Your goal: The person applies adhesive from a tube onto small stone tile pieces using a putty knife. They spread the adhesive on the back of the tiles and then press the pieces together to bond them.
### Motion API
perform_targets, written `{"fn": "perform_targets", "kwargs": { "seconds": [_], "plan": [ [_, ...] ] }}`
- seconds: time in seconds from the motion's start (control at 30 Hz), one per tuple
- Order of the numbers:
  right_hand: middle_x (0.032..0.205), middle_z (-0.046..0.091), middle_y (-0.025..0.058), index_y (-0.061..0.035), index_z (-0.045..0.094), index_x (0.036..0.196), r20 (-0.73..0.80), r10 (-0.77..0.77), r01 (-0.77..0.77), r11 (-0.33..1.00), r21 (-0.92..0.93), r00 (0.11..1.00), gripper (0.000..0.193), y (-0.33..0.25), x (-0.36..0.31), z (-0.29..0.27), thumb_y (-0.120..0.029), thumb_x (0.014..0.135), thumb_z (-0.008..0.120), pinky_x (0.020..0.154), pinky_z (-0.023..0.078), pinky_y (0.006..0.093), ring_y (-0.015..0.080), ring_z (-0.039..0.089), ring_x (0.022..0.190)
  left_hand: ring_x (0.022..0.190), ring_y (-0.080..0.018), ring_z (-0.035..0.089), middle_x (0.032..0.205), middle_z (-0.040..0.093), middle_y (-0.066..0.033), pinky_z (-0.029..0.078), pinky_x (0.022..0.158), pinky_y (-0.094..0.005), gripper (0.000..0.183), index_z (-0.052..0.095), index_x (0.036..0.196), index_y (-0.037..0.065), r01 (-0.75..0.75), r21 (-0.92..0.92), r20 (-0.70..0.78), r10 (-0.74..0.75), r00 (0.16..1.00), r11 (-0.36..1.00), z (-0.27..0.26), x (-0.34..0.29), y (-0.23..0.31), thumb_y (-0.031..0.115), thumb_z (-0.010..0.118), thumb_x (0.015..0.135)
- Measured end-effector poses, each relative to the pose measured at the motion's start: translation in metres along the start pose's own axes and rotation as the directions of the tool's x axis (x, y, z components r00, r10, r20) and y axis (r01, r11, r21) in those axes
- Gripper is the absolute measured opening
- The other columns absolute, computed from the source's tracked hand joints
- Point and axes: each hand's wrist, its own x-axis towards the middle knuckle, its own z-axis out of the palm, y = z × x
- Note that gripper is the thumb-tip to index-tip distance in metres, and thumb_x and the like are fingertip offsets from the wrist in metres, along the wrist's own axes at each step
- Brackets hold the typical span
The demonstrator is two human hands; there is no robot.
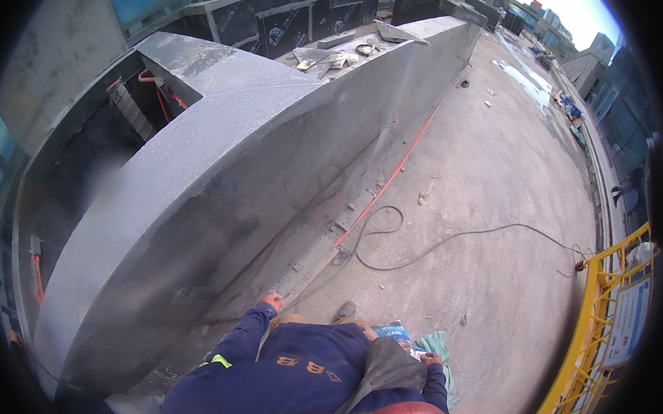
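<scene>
My left hand (274,302) reaches out low beside the foot of the long grey concrete wall (286,165). Its fingers look curled in, close to the ledge (308,272) along the wall's base; whatever they hold is too small to make out. On the other side of my body, my right hand (430,359) is bent at hip height, fingers closed, over a blue-and-white printed bag (391,332) and a pale green cloth (436,345). Something whitish and pink shows by its fingertips, its kind unclear.
A red pipe (406,157) runs along the wall's foot. A dark cable (457,238) snakes over the concrete floor (505,172) to a yellow metal frame (595,322) with a sign board at right. Broken slabs (334,59) lie behind the wall top; an open pit (75,172) sits at left.
</scene>
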Motion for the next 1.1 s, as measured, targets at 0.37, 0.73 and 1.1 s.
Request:
{"fn": "perform_targets", "kwargs": {
  "seconds": [0.37,0.73,1.1],
  "plan": [
    [0.091,0.070,0.0152,-0.0087,0.062,0.115,-0.121,-0.941,0.944,0.324,-0.060,0.316,0.036,-0.495,0.072,-0.088,-0.021,0.081,0.069,0.075,0.055,0.0354,0.0252,0.068,0.082,0.087,-0.0207,0.062,0.097,0.065,-0.0128,0.050,0.080,-0.0339,0.029,0.062,0.109,-0.001,-0.789,0.334,-0.114,0.853,0.509,0.515,-0.258,-0.068,0.540,0.022,0.062,0.091],
    [0.104,0.063,0.0162,-0.0064,0.059,0.114,0.145,-0.907,0.911,-0.407,-0.070,-0.395,0.035,-0.812,-0.105,-0.015,-0.016,0.082,0.069,0.081,0.052,0.0387,0.0298,0.064,0.093,0.093,-0.0291,0.064,0.097,0.065,-0.0180,0.050,0.082,-0.0351,0.055,0.059,0.118,-0.001,-0.237,0.720,-0.353,0.638,0.684,0.652,-0.324,0.148,0.639,0.038,0.071,0.081],
    [0.101,0.059,0.0160,-0.0064,0.061,0.105,0.560,-0.620,0.695,-0.711,-0.107,-0.549,0.034,-0.933,-0.134,0.085,-0.022,0.077,0.073,0.083,0.049,0.0408,0.0335,0.060,0.094,0.084,-0.0243,0.063,0.092,0.066,-0.0149,0.049,0.075,-0.0355,0.053,0.063,0.104,-0.002,-0.176,0.535,-0.392,0.427,0.815,0.826,-0.326,0.129,0.638,0.037,0.079,0.073]
  ]
}}
